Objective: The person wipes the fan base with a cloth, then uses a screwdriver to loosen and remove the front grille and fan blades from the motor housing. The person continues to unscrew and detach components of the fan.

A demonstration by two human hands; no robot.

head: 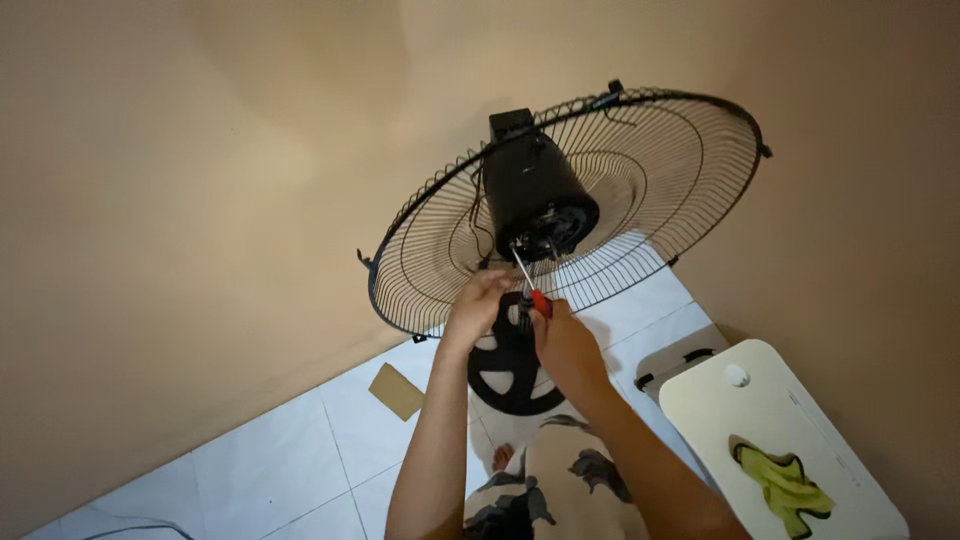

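A black fan stands ahead with its rear wire guard [640, 170] and black motor housing [535, 195] facing me. My right hand [565, 340] grips a screwdriver [530, 285] with a red handle; its metal shaft points up into the underside of the motor housing. My left hand [475, 305] is raised beside it, fingers curled near the guard's lower wires just below the motor; whether it holds anything is hidden. The fan's round black base [510, 375] sits on the floor below both hands.
White floor tiles [290, 460] meet a beige wall [200, 200]. A brown cardboard piece [397, 390] lies on the floor at left. At right stands a small white table [780, 440] with a yellow-green cloth [785, 485] on it. My patterned clothing [560, 490] shows below.
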